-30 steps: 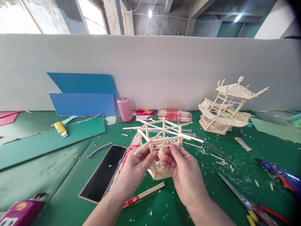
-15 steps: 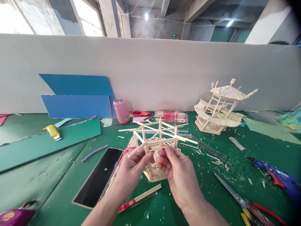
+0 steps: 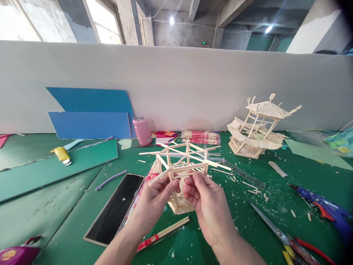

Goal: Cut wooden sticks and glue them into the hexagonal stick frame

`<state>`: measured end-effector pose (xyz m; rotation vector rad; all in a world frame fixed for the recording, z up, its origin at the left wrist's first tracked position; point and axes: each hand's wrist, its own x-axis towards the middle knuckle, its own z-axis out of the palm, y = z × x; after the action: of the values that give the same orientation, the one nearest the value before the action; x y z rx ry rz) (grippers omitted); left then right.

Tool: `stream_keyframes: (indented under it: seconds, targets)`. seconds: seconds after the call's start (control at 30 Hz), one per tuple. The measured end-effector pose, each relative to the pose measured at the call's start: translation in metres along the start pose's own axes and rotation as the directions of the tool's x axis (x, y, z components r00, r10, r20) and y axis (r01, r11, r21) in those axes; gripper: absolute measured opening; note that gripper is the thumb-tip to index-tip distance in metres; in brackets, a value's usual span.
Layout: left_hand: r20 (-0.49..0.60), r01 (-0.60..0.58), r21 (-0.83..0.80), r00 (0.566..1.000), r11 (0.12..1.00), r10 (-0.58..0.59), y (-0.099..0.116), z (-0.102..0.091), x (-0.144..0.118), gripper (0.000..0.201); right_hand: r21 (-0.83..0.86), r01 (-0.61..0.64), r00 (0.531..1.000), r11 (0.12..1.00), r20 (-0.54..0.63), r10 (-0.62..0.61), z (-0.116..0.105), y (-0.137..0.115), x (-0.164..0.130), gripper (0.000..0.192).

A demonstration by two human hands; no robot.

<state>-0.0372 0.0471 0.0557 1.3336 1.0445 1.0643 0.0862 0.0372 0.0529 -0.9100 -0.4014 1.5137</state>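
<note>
The stick frame (image 3: 182, 173) stands mid-bench (image 3: 55, 213), with the phone (image 3: 116, 208) to its left. The finished pavilion (image 3: 257, 127) sits behind to the right, the scissors (image 3: 286, 237) in front.

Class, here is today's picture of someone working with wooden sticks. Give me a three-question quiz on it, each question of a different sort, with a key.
1. True or false: both hands grip the unfinished stick frame.
2. Which lies just left of the left hand? A) the phone B) the pink cup C) the scissors
3. Fill in: the finished stick pavilion stands at the table's far ____ side.

Key
1. True: left hand and right hand pinch its front rail.
2. A
3. right
</note>
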Motion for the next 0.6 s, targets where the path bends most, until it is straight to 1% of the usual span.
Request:
stream_keyframes:
  seconds: [0.23, 0.37, 0.6]
  targets:
    - [-0.005, -0.004, -0.029, 1.0, 1.0, 0.003, -0.0031, 0.0005, 0.0, 0.017, -0.002, -0.005, 1.0, 1.0, -0.02, 0.005, 0.0006, -0.0006, -0.001, 0.017]
    - [0.009, 0.004, -0.056, 1.0, 0.998, -0.004, -0.0024, 0.0008, -0.0003, 0.021, 0.006, -0.008, 1.0, 1.0, -0.027, 0.008, 0.0012, -0.0012, -0.001, 0.017]
    - [0.02, -0.03, 0.014, 0.999, 0.999, 0.03, -0.0015, -0.0012, -0.0005, 0.024, -0.016, 0.008, 1.0, 1.0, 0.0, -0.008, 0.001, 0.0012, -0.0016, 0.017]
